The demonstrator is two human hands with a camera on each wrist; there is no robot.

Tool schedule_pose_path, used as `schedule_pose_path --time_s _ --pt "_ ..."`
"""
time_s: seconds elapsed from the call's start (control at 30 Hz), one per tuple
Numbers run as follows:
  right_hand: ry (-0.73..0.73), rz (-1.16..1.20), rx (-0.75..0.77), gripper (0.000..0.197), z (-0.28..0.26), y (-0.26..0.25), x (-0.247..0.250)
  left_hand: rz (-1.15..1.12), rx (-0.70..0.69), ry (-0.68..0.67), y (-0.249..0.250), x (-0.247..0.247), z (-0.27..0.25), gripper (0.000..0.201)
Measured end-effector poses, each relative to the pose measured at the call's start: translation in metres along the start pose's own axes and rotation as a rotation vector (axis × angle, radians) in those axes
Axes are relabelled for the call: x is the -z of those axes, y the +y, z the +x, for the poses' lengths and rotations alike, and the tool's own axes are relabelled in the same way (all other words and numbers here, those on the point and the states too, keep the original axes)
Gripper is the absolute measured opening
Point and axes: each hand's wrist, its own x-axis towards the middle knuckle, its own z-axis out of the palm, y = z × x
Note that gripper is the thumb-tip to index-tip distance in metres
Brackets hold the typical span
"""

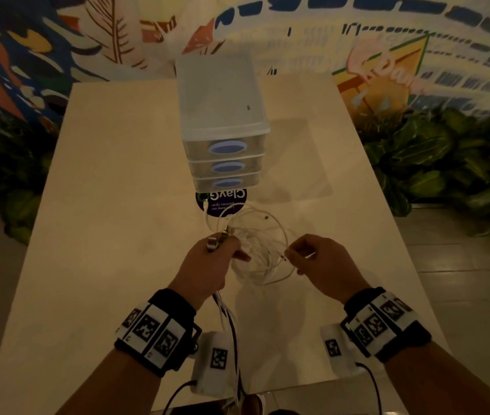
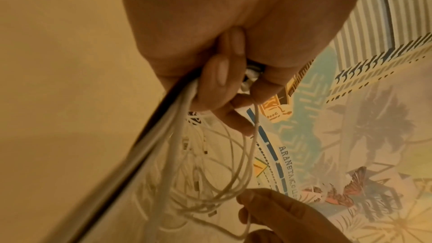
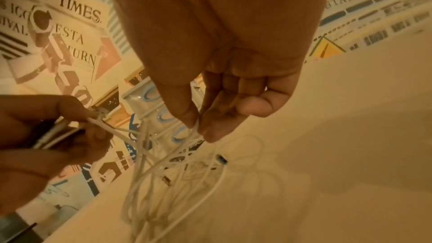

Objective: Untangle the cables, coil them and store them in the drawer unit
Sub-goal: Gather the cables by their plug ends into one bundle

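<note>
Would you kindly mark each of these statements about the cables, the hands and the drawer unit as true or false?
1. All three drawers of the drawer unit are shut. True.
2. The left hand lies flat and empty on the table. False: it grips a bundle of cable ends.
3. The right hand pinches a thin white strand of the tangled cables. True.
4. The cables are already coiled and lie inside a drawer. False: they hang in loose, tangled loops between the hands.
5. The drawer unit stands beyond the hands, over a round dark sticker. True.
</note>
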Motion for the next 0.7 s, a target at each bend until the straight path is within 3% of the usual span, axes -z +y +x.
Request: schedule_pose_path --time_s 0.07,0.17,0.23,0.3,0.43,0.7 --pt "0.070 -0.063 0.038 0.016 -0.003 -0.002 0.001 -0.048 0.003 -0.001 0.002 0.004 -0.002 0.021" --pt "0.128 -0.078 0.297 0.039 -0.012 -0.017 -0.003 -0.101 -0.016 0.000 0.005 0.008 -0.004 0.020" --pt "0.047 -0.106 0.494 0.039 -0.017 -0.030 -0.014 -0.122 -0.026 0.007 0.004 0.009 -0.004 0.021" --pt "-0.048 -0.228 0.571 0.029 -0.016 -0.031 -0.029 -0.139 -0.026 0.020 0.004 0.009 -0.006 0.024" --pt "-0.089 -0.355 0.486 0.034 0.000 -0.007 -0.038 -0.175 -0.031 0.039 0.006 0.012 -0.009 0.024" --pt "-0.033 -0.136 0.463 0.043 -0.002 -0.011 -0.018 -0.156 -0.029 0.098 0.002 0.023 -0.015 0.020"
